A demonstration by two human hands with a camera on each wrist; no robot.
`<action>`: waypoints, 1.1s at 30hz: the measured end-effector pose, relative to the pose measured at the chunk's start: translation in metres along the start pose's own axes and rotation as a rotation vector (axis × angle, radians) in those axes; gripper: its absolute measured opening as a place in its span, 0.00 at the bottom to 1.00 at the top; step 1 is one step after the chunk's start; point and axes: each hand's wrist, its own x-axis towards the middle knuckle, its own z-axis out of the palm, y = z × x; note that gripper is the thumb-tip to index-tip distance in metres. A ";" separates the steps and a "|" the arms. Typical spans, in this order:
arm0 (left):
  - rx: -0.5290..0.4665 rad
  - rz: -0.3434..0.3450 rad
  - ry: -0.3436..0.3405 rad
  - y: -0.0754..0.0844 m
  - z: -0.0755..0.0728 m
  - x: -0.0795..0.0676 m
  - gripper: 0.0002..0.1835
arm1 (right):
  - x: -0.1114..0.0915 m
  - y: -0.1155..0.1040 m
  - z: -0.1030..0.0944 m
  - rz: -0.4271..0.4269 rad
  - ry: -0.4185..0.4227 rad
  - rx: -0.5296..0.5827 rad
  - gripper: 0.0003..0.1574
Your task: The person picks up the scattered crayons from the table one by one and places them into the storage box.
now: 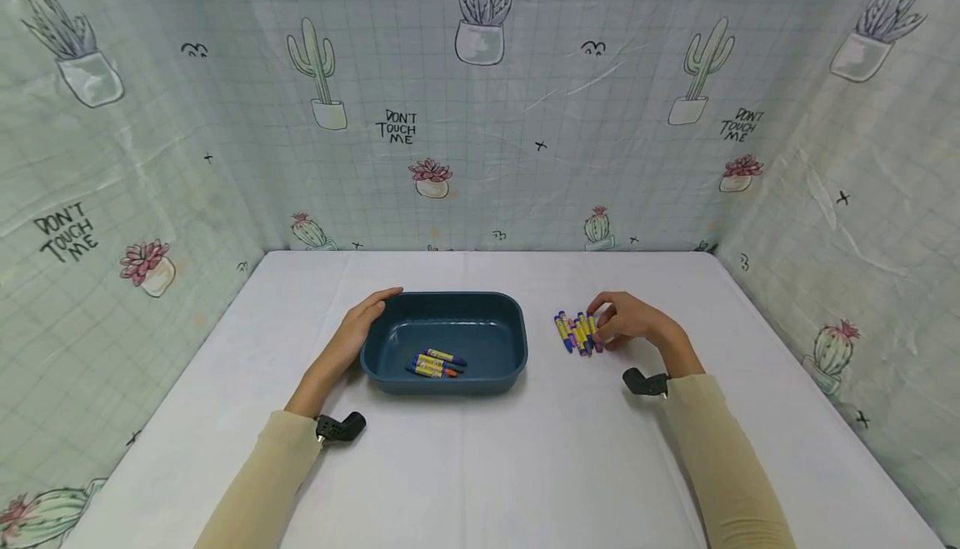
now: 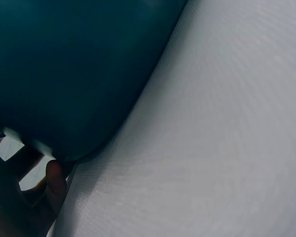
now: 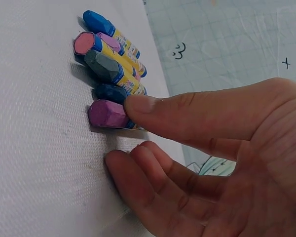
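Note:
A dark blue plastic tray (image 1: 444,385) stands left of the table's middle, several crayons (image 1: 435,364) lying on its floor. My left hand (image 1: 357,330) rests along the tray's left side, fingers reaching round its far left corner. In the left wrist view those fingers (image 2: 55,180) touch the wall from outside. Farther right, a small group of crayons (image 1: 576,334) lies on the cloth, with yellow wrappers. At its right edge my right hand (image 1: 628,317) pinches a purple crayon (image 3: 107,113); the thumb is on it, the index finger mostly hidden behind, the other fingers curled below.
White cloth covers the table (image 1: 495,466). Hanging fabric (image 1: 525,116) with printed cacti encloses its back and both sides. Beside the purple crayon lie dark blue and grey crayons (image 3: 102,65), close together. A black camera is strapped at each wrist.

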 end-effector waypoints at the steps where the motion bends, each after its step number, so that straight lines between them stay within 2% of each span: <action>1: 0.000 0.000 0.001 0.002 0.000 -0.001 0.26 | 0.000 0.000 0.000 -0.001 -0.002 -0.002 0.36; 4: 0.005 0.009 0.007 0.002 0.000 -0.002 0.26 | -0.001 -0.001 -0.001 -0.009 -0.006 -0.015 0.35; 11: 0.005 0.039 0.012 -0.012 -0.002 0.001 0.26 | 0.000 -0.004 -0.001 -0.037 -0.015 -0.009 0.34; 13: 0.005 0.036 0.009 -0.010 -0.002 0.001 0.26 | 0.000 -0.003 -0.001 -0.041 -0.012 -0.005 0.34; 18: 0.001 0.010 0.000 0.007 0.000 -0.004 0.25 | 0.000 -0.002 0.001 -0.040 -0.009 0.003 0.34; 20: -0.004 0.007 0.000 0.008 0.000 -0.004 0.25 | 0.000 -0.002 0.001 -0.039 -0.012 0.014 0.34; 27: -0.002 0.024 0.014 -0.011 -0.001 0.002 0.26 | 0.000 -0.002 0.001 -0.065 -0.016 0.050 0.33; 33: -0.022 0.036 0.008 -0.014 -0.001 0.002 0.26 | 0.000 -0.002 0.001 -0.073 0.014 0.056 0.33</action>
